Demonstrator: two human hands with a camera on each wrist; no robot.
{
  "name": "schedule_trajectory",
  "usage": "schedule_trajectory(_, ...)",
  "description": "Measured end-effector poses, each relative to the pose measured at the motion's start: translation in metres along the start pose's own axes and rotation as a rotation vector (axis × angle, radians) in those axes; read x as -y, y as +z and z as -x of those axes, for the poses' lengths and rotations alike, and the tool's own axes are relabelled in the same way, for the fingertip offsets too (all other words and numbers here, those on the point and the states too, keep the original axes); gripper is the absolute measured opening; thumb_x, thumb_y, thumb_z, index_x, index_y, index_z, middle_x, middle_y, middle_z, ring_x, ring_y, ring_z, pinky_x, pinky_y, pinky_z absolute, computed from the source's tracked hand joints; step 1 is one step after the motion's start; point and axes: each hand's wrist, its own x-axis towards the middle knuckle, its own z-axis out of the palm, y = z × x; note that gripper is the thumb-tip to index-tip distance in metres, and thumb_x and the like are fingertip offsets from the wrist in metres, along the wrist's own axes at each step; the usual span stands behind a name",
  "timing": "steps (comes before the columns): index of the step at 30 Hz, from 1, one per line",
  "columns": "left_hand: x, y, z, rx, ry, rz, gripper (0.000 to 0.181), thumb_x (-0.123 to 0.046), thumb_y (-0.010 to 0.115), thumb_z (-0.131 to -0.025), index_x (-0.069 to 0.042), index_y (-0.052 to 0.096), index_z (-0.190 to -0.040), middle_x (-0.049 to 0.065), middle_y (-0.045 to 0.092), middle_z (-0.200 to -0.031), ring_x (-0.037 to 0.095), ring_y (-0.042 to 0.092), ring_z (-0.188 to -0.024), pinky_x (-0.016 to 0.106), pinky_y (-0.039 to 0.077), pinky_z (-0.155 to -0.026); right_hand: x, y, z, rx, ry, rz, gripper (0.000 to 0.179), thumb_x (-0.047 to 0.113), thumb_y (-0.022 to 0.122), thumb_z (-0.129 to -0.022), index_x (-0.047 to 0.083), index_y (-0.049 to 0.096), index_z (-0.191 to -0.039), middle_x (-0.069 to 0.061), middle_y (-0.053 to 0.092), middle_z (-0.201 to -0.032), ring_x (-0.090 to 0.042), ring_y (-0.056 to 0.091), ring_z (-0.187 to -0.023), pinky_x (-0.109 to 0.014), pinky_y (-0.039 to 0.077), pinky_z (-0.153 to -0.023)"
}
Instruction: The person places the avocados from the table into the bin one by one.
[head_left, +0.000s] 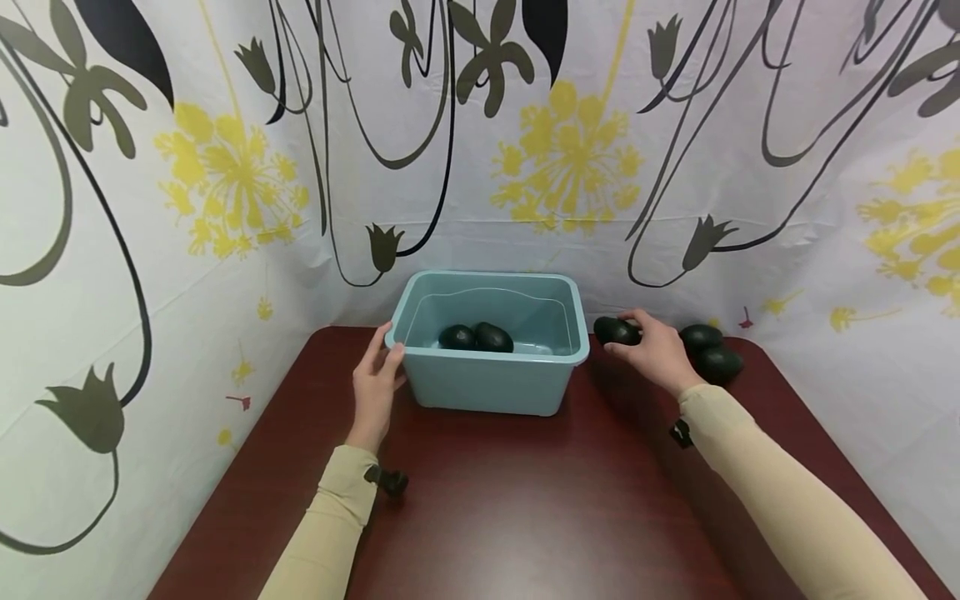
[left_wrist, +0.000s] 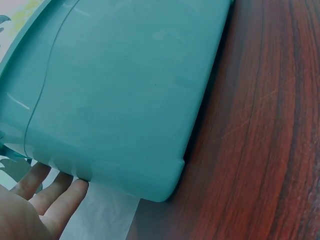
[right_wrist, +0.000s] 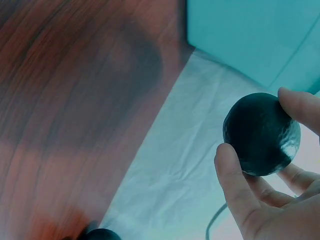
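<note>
A dark avocado (head_left: 617,331) is pinched between the thumb and fingers of my right hand (head_left: 654,352), just right of the light-blue plastic bin (head_left: 487,383). In the right wrist view the same avocado (right_wrist: 261,134) appears round and glossy, gripped by the fingertips. My left hand (head_left: 375,387) holds the bin at its left front corner, thumb at the rim. The left wrist view has its fingers (left_wrist: 65,205) against the bin's outer wall (left_wrist: 120,100). Inside the bin lie two avocados (head_left: 476,337), side by side.
Two more avocados (head_left: 712,353) rest by the table's back right corner, beyond my right wrist. The dark red wooden table (head_left: 525,500) runs back to a patterned cloth (head_left: 450,192), which hangs behind and along both sides.
</note>
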Motion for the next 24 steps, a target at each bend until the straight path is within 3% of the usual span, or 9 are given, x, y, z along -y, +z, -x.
schedule_trajectory(6,-0.019,0.003,0.01,0.005,0.005,-0.015,0.055,-0.031,0.065,-0.1,-0.025,0.047,-0.152,0.017,0.049,-0.148,0.031,0.054,-0.126,0.057,0.046,-0.097,0.012,-0.003,0.003,-0.024,-0.03,-0.001,0.072,0.054,0.075,-0.086,0.018,0.051,-0.143,-0.016,0.055,-0.14,-0.041,0.055,-0.117,-0.062,0.045,-0.091)
schedule_trajectory(14,0.009,-0.002,-0.001,-0.013,0.0,0.004,0.053,-0.041,0.067,-0.097,-0.04,0.05,-0.147,0.009,0.051,-0.146,0.029,0.054,-0.127,0.061,0.043,-0.098,0.025,-0.014,0.008,-0.051,-0.05,-0.036,0.069,0.05,0.076,-0.087,0.019,0.05,-0.142,-0.015,0.055,-0.14,-0.039,0.054,-0.12,-0.062,0.044,-0.093)
schedule_trajectory(24,0.011,-0.001,-0.002,-0.021,0.014,0.006,0.052,-0.045,0.068,-0.095,-0.042,0.052,-0.145,0.005,0.053,-0.145,0.028,0.054,-0.126,0.065,0.041,-0.098,0.041,-0.027,0.014,-0.09,-0.077,-0.079,0.07,0.051,0.076,-0.087,0.02,0.05,-0.143,-0.014,0.055,-0.139,-0.038,0.055,-0.119,-0.061,0.044,-0.094)
